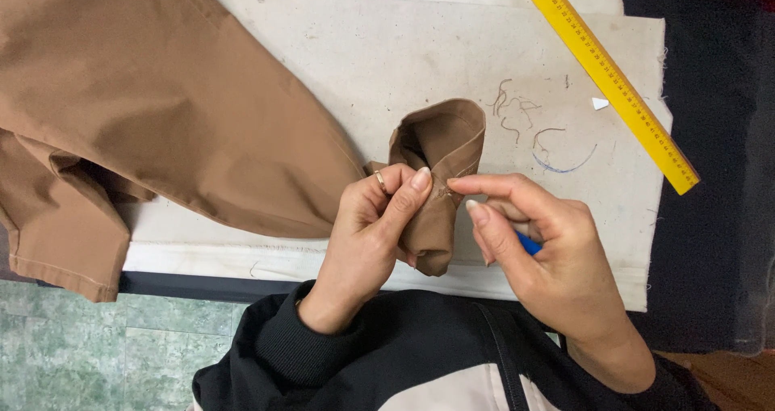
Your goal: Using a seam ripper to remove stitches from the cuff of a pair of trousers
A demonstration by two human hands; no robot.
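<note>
The left hand (367, 237) grips a bunched brown sleeve end (436, 181) of a brown garment (153, 112). Its thumb and forefinger are clamped together on the fold, with the thumb pad pressed on the fabric just beside a short line of stitching. A ring sits on one finger of this hand. The cuff opening rises above the fingertips, rolled open and turned upward.

The right hand (537, 249) meets the same spot from the opposite side. Its forefinger is extended, tip touching the seam directly across from the left thumb. The remaining fingers are curled inward around a small blue tool (529, 243), mostly hidden in the palm; its kind cannot be told.

For clean work at the seam, it seems best to keep the fabric taut between the two opposing fingertips, so that the stitches stand clear of the cloth. The pinch should stay close beside the stitching; a grip farther down the fold would probably let the layers slide. Any point or blade is best worked along the thread line, away from the left thumb.

Beyond the fingertips, loose thread scraps (517, 116) lie on the off-white cloth work pad (387, 48). A yellow ruler (605, 76) lies well apart, past the right forefinger.
</note>
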